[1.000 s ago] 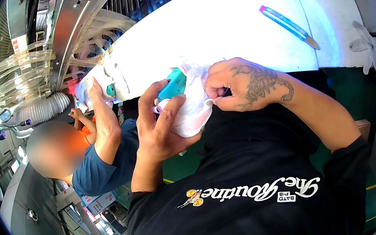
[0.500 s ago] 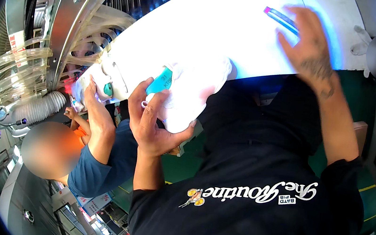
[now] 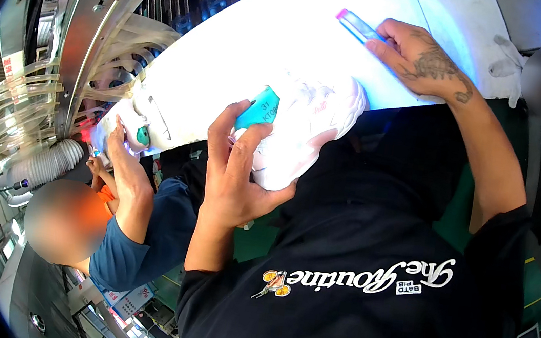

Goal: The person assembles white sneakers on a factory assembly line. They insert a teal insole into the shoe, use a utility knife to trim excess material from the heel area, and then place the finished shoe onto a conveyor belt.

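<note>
A white shoe [image 3: 311,123] with a chunky sole is at the near edge of the brightly lit white table [image 3: 229,68]. A teal shoe last [image 3: 259,109] shows in its opening. My left hand [image 3: 235,175] grips the shoe at the last end, fingers on the upper side and thumb below. Over the right part of the table, my right hand [image 3: 416,59] is closed around a slim pen-like stick [image 3: 359,26] with a pink end pointing left. Glare hides much of the shoe's surface, and the stick's exact kind is unclear.
At left, a co-worker in a blue shirt [image 3: 129,256] has a hand by another white shoe [image 3: 133,125] with a teal last. Clear hoses [image 3: 34,97] and a ribbed duct [image 3: 53,157] stand beyond. White gloves [image 3: 507,67] lie at the table's right end near another person.
My right hand has closed on the pen-like stick and brought it left. My left hand has moved the shoe slightly right, and more of its sole edge shows.
</note>
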`<state>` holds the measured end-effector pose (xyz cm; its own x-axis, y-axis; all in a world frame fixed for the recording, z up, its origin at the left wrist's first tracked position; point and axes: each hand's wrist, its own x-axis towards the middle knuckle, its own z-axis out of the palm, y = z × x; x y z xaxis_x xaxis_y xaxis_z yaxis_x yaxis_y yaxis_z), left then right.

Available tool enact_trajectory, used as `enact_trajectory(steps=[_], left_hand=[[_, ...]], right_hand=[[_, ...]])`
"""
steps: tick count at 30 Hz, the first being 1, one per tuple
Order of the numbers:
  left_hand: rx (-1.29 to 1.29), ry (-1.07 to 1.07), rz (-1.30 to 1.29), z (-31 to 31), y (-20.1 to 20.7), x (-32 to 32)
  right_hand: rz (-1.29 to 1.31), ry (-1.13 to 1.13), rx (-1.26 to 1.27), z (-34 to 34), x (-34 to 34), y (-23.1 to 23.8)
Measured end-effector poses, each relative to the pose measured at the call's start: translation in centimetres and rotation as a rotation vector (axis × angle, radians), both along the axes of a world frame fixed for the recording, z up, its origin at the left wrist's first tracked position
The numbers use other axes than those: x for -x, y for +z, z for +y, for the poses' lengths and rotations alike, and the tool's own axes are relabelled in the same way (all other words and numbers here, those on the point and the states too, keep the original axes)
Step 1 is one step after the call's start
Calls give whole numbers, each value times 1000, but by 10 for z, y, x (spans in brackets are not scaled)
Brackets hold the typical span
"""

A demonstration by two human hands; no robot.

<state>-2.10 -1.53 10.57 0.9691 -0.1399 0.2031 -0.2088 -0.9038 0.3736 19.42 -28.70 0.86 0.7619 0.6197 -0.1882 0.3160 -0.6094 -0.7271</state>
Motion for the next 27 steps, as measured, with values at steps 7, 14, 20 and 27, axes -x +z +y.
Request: enact_trajectory(steps=[7,14,20,27], left_hand=[[12,17,59,-10,2,2],[-70,-84,14,-28,14,-9],[-23,-39,70,-32,3,-4],[6,-33,94,-46,9,-10]], right_hand=[[830,94,-1355,54,49,81],[879,58,-1407,90,81,62],[915,-100,-1392,77,88,50],[1261,-130,-1849,71,107,24]])
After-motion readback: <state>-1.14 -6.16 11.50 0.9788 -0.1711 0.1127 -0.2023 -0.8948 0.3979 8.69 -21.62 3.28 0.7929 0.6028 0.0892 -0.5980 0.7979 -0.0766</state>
